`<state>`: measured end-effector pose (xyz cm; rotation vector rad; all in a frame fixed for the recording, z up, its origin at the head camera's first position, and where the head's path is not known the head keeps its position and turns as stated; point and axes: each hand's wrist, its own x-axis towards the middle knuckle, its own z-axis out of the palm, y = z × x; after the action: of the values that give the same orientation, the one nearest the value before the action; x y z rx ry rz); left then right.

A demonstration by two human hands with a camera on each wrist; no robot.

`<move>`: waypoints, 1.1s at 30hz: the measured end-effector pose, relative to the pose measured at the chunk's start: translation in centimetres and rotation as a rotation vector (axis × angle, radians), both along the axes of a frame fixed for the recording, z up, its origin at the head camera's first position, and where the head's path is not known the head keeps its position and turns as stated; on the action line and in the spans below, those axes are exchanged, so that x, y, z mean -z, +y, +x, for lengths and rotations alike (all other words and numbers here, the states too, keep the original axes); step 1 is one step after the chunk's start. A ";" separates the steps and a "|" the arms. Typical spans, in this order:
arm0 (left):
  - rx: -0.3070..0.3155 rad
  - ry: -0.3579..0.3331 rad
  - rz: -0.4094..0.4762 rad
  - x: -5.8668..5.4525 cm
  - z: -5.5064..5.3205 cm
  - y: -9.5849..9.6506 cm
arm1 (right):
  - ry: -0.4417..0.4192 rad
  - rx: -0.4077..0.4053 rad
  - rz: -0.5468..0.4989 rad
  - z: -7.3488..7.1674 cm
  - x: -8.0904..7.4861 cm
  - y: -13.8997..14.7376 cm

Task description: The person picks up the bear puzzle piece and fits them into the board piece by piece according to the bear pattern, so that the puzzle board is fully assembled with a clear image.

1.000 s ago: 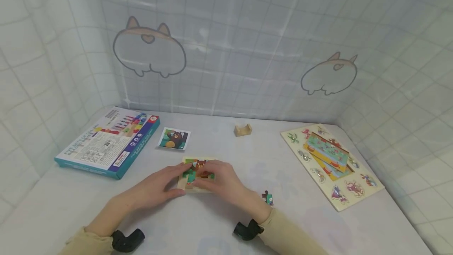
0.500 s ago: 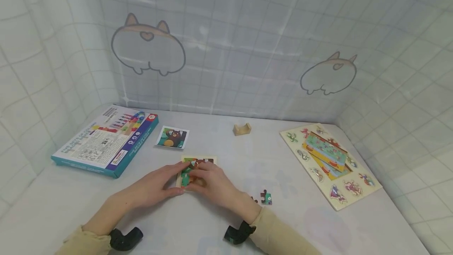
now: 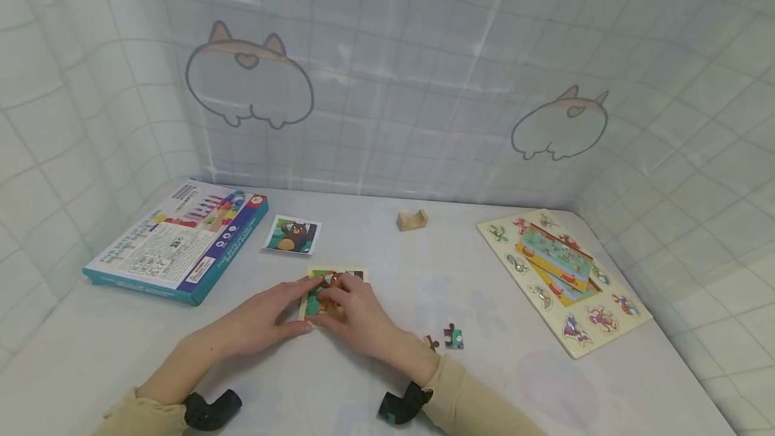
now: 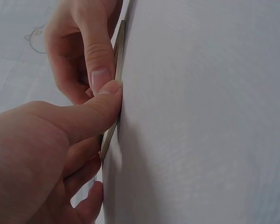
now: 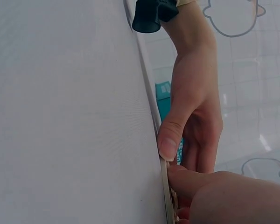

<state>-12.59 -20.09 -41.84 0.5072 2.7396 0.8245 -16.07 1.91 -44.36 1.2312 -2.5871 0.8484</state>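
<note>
A small wooden jigsaw board [image 3: 305, 308] with a bear picture lies on the table in front of me. My left hand [image 3: 260, 318] grips its left side, with the thumb at the near edge and the fingers farther up. Over the board's middle and right is my right hand [image 3: 366, 321], fingers bent, thumb and fingertips together on a puzzle piece at the lower left of the picture. These fingers hide most of that piece and part of the bear. In the left wrist view, both thumbs meet at the thin board edge [image 4: 120, 51].
Two loose puzzle pieces, one green [image 3: 457, 338] and one brown [image 3: 431, 343], lie beside the right wrist. A bear picture card [image 3: 293, 235], a boxed set [image 3: 175, 241], a small wooden block [image 3: 412, 221] and a larger peg puzzle board [image 3: 557, 328] with cards stand around.
The right hand has shifted slightly left and down over the board, and the bare wooden gap at its lower left is now covered. The brown loose piece has come into view beside the wrist.
</note>
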 end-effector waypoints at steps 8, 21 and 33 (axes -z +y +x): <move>0.012 0.016 0.003 0.0 0.0 -0.1 | -0.007 0.001 -0.019 -0.1 0.0 -0.1; 0.111 0.129 -0.106 -0.5 -0.1 0.6 | -0.145 0.142 0.059 -1.3 -1.7 1.9; 0.109 0.229 -0.138 -0.8 0.3 1.7 | -0.230 0.173 0.132 -1.8 -2.4 2.7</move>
<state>-12.31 -18.43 -41.08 0.7571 2.9165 0.5783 -17.90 4.64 -41.93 0.9713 -2.9234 0.8416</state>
